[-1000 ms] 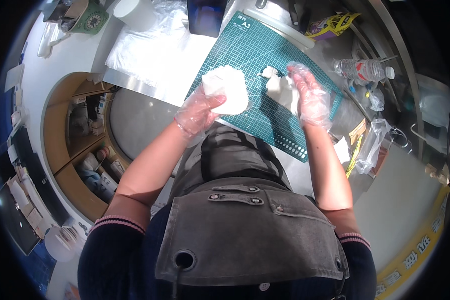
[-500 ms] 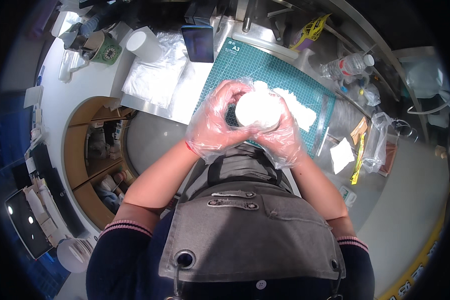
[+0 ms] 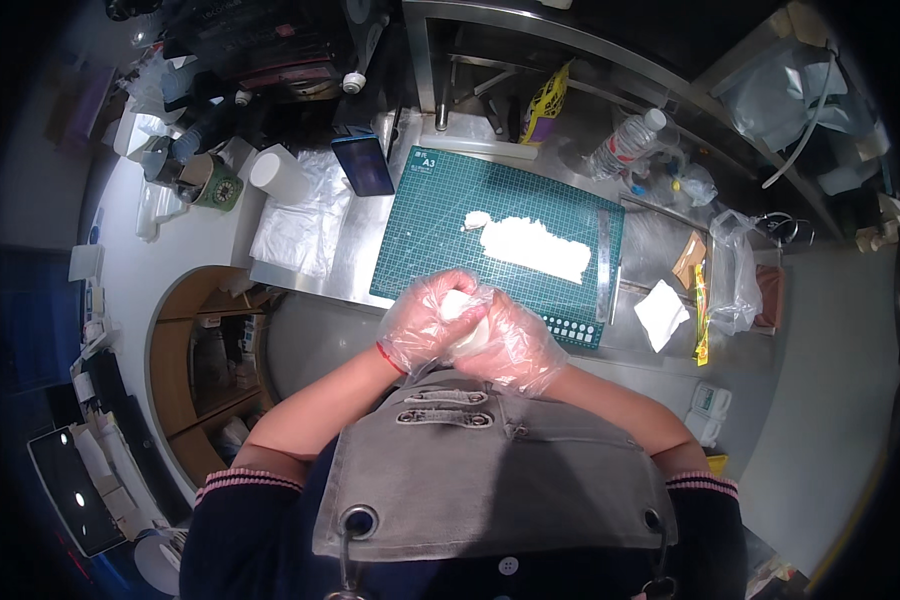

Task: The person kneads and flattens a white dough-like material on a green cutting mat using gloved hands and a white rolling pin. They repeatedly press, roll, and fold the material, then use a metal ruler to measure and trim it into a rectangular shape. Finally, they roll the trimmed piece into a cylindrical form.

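Observation:
Close to my apron, both hands are closed together in clear plastic gloves around a soft white lump (image 3: 457,303) like dough or clay; its exact kind I cannot make out. Fingers of my left hand (image 3: 420,325) curl over its upper side. My right hand (image 3: 513,347) wraps it from the right, and much of the lump is hidden between the palms. Beyond them, a green cutting mat (image 3: 420,225) carries a flat, ragged-edged white mass (image 3: 535,250) and a smaller white piece (image 3: 477,220) at its upper left. A clear ruler (image 3: 603,265) lies along the mat's right side.
Left of the mat are a phone-like dark slab (image 3: 363,166), plastic sheets (image 3: 300,220) and a white cup (image 3: 278,173). A water bottle (image 3: 625,145) stands at the far right. White paper (image 3: 661,315), a yellow strip (image 3: 702,310) and a plastic bag (image 3: 735,275) lie right.
Both hands have come down off the mat toward my apron and closed tighter around the white lump, which showed as a broad round before. The view has tilted up, uncovering more of the mat.

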A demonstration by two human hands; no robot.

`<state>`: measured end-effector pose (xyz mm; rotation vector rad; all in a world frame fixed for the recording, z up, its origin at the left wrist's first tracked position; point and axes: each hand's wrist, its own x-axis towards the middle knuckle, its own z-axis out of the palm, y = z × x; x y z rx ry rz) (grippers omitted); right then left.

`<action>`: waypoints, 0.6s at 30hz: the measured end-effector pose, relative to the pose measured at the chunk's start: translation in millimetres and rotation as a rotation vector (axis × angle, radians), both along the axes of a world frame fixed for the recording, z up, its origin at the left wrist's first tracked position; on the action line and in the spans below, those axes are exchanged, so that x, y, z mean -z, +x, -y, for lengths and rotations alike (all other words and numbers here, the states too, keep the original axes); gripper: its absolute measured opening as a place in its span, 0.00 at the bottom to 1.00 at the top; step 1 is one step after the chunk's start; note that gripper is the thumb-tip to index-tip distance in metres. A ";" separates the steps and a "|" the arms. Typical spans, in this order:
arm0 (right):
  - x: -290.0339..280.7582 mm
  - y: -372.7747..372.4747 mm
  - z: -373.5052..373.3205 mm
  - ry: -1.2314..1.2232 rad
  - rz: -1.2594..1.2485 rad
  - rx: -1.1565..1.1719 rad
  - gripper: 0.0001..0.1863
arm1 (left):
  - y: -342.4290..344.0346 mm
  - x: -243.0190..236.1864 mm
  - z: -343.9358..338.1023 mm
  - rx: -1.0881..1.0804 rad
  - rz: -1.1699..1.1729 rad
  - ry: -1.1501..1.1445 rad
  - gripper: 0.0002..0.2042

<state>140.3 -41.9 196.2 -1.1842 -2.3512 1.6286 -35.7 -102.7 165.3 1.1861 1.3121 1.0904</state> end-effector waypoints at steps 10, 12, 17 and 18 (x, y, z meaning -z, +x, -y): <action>19.6 8.3 -5.7 0.038 0.006 -0.021 0.29 | 11.1 26.5 -15.4 0.079 -0.078 -0.093 0.07; 28.2 8.2 -7.7 -0.006 -0.133 0.011 0.30 | 13.6 28.5 -17.5 0.061 -0.068 -0.108 0.07; 36.7 11.0 -11.4 0.126 0.049 -0.022 0.33 | 16.6 39.1 -14.8 -0.024 -0.064 -0.100 0.06; 35.5 11.8 -11.8 0.117 0.066 -0.020 0.34 | 16.8 41.8 -12.2 -0.057 -0.116 -0.061 0.07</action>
